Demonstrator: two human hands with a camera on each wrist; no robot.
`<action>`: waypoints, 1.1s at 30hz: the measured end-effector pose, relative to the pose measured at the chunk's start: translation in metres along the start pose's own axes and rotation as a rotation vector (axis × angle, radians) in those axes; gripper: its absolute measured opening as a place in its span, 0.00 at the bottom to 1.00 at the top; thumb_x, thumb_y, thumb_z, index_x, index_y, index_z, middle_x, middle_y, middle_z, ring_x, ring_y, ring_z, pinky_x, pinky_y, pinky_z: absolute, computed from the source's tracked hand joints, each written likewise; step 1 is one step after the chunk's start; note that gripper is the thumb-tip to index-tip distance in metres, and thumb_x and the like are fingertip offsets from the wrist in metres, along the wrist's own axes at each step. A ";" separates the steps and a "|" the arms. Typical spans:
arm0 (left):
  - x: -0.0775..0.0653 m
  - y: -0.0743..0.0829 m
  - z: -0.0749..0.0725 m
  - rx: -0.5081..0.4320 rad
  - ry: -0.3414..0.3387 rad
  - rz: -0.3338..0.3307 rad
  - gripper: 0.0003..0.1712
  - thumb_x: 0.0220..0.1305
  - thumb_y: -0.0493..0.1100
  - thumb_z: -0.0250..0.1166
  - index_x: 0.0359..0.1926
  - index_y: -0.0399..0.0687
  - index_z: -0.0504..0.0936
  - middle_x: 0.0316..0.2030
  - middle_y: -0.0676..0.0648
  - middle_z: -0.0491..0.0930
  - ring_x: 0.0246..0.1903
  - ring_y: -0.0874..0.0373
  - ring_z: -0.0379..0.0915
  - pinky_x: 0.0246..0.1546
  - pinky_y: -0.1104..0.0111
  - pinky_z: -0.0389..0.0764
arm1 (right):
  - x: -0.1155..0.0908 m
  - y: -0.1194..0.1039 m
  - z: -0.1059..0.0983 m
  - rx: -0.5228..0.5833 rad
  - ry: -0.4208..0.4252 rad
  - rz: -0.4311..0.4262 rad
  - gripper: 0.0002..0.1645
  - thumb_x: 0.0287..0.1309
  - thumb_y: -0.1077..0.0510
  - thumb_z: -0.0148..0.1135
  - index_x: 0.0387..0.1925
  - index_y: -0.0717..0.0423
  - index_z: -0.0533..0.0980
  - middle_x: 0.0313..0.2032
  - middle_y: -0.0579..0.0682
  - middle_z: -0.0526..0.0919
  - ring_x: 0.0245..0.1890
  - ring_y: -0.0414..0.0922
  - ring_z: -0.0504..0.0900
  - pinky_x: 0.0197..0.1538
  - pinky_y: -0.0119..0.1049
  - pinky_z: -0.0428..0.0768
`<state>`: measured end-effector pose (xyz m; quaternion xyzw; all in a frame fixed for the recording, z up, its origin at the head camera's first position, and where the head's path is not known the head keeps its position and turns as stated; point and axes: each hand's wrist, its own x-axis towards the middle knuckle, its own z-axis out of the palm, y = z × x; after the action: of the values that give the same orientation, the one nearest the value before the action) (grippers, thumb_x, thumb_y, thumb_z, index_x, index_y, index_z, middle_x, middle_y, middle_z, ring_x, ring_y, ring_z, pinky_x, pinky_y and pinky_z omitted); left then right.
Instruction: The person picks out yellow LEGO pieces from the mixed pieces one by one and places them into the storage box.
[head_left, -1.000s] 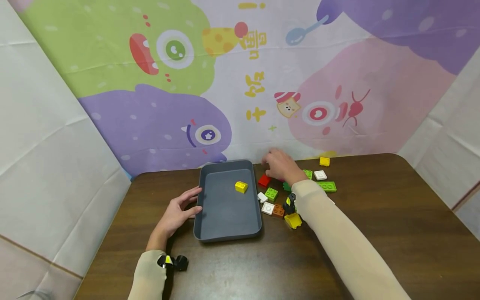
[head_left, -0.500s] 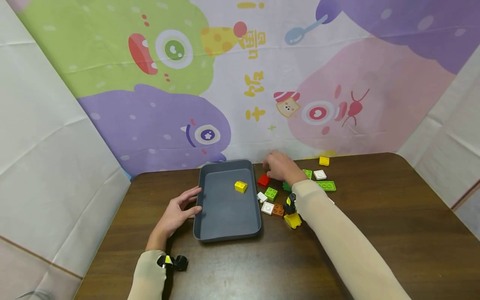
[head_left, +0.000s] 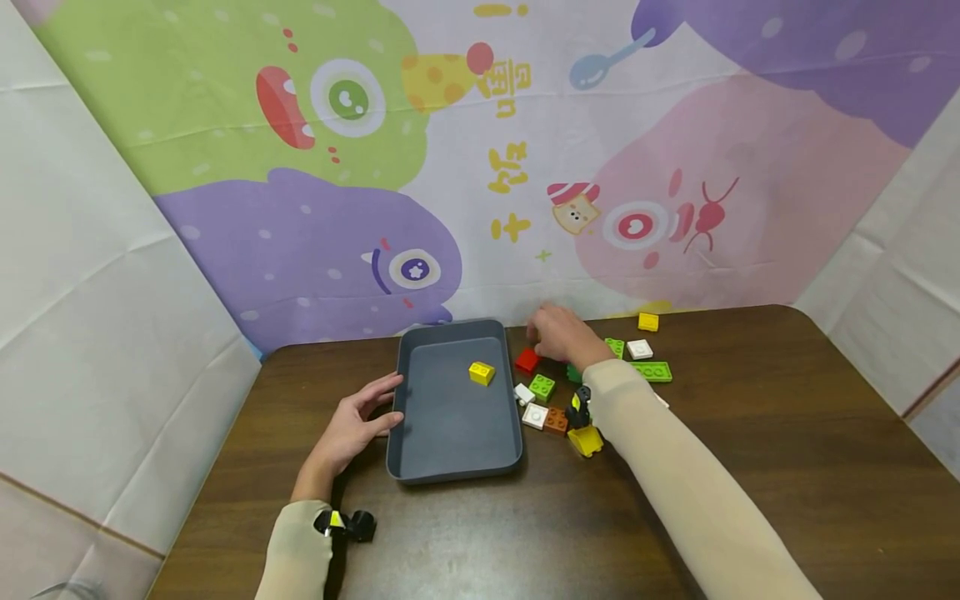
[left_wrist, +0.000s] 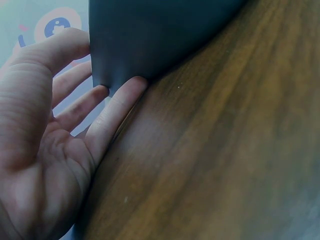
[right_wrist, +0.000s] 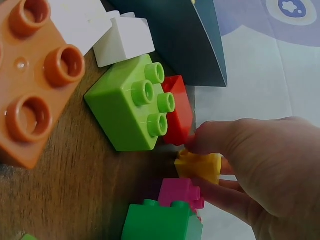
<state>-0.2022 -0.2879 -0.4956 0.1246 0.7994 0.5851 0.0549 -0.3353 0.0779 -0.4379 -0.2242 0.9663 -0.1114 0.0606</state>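
My left hand (head_left: 352, 423) rests against the left side of the dark grey tray (head_left: 450, 442), its relaxed fingertips touching the outer wall (left_wrist: 145, 45) near the rim. Inside the tray lies a yellow brick (head_left: 482, 373). Behind the loose bricks, at the table's far edge, my right hand (head_left: 562, 332) reaches down. In the right wrist view its thumb and fingers pinch another yellow brick (right_wrist: 197, 166), partly covered by the hand. Close by are a red brick (right_wrist: 179, 110), a magenta brick (right_wrist: 176, 192) and a dark green brick (right_wrist: 155, 222).
Right of the tray lie a light green brick (head_left: 542, 387), white pieces (head_left: 535, 416), a brown brick (head_left: 556, 421) and a yellow piece (head_left: 586, 442). Farther right are a long green plate (head_left: 652, 372), a white piece (head_left: 640, 349) and a yellow brick (head_left: 648, 322). A printed cloth (head_left: 480, 283) hangs behind the table.
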 end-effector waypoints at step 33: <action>0.000 0.001 -0.001 0.009 0.001 -0.010 0.37 0.65 0.42 0.69 0.73 0.47 0.67 0.75 0.43 0.61 0.69 0.36 0.62 0.41 0.65 0.86 | 0.003 0.007 0.002 0.003 -0.092 0.011 0.07 0.55 0.62 0.72 0.37 0.54 0.86 0.43 0.53 0.87 0.42 0.51 0.81 0.49 0.47 0.83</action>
<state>-0.2019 -0.2886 -0.4947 0.1207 0.8026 0.5814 0.0571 -0.3405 0.0828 -0.4417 -0.2235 0.9635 -0.1019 0.1061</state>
